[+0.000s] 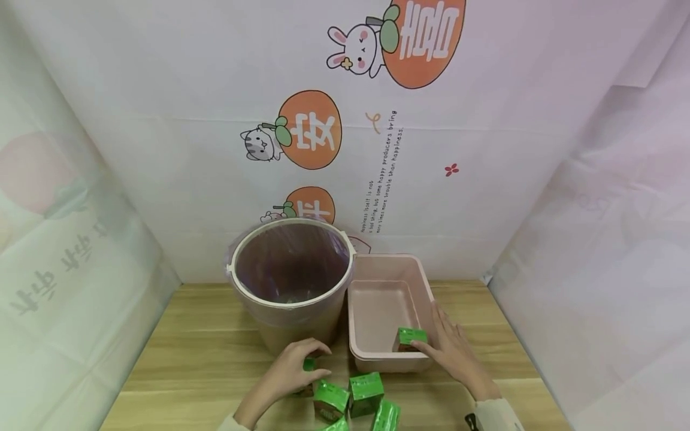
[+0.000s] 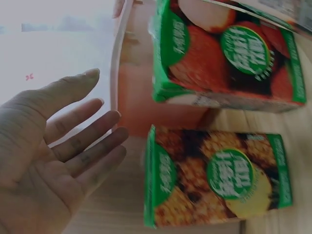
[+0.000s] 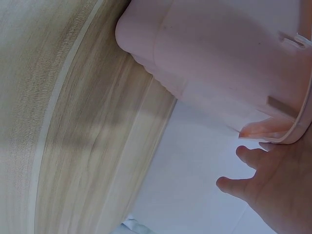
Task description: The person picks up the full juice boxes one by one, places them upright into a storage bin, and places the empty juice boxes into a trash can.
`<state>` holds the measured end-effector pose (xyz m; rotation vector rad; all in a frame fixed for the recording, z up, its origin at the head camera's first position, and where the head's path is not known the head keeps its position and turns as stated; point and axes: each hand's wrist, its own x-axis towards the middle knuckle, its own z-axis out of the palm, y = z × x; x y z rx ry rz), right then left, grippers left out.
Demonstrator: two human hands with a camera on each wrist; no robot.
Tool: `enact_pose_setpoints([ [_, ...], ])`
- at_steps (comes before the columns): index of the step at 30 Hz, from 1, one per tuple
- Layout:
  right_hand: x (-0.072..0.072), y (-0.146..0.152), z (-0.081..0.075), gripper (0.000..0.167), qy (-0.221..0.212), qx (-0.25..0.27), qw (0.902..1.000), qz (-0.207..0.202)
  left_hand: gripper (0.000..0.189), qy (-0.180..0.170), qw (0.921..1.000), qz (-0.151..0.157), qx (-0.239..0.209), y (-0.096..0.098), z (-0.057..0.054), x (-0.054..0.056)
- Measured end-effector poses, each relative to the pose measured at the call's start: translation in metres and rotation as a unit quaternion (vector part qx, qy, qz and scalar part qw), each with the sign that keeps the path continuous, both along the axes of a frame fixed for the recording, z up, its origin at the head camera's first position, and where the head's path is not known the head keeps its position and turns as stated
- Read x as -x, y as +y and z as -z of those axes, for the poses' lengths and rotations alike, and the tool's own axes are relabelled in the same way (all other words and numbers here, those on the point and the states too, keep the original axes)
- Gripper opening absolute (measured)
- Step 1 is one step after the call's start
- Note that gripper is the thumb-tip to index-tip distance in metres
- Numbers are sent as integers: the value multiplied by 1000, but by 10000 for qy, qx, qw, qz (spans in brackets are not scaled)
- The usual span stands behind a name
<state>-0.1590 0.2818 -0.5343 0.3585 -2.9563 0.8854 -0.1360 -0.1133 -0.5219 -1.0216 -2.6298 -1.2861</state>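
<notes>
My left hand (image 1: 293, 366) is over the table beside the front of the large bucket, fingers and thumb spread around a gap. Partly behind it is a green-topped juice box (image 1: 308, 364). In the left wrist view, the palm (image 2: 44, 185) faces two juice boxes, one with strawberry pictures (image 2: 209, 58) and one with pineapple (image 2: 214, 178), apart from the fingers. My right hand (image 1: 455, 350) rests at the right rim of the pink bin (image 1: 377, 357), fingers straight along it, thumb over the front corner. Its thumb tip overlaps a green-topped juice box (image 1: 412, 336) inside that bin.
A large round bucket (image 1: 291, 326) with a clear plastic liner stands left of the pink bin. Several more juice boxes (image 1: 366, 390) sit at the table's front. Printed white cloth (image 1: 215, 179) hangs behind and along both sides of the wooden table (image 1: 178, 353).
</notes>
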Motion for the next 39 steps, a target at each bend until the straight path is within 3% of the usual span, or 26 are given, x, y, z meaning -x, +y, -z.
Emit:
enact_pose_setpoints([
  [6, 0, 0, 0, 104, 14, 12, 10000, 9, 26, 296, 9995, 31, -78, -11, 8, -4],
  [13, 0, 0, 0, 103, -20, 53, 10000, -5, 27, 7, 9995, -173, -270, -26, 16, -10],
  [19, -1, 0, 0, 103, 108, 93, 9999, -16, 30, 196, 9988, -388, -226, -39, 21, -11],
  [25, -1, 0, 1, 103, 40, 58, 10000, -15, 34, 33, 9982, -592, -13, -50, 27, -12],
  [32, -1, 1, 2, 102, 39, -3, 10000, 3, 41, -89, 9977, -675, 60, -54, 30, -11],
  [39, 0, 0, 1, 102, 76, 2, 10000, -20, 44, 12, 9977, -674, 82, -54, 28, -8],
])
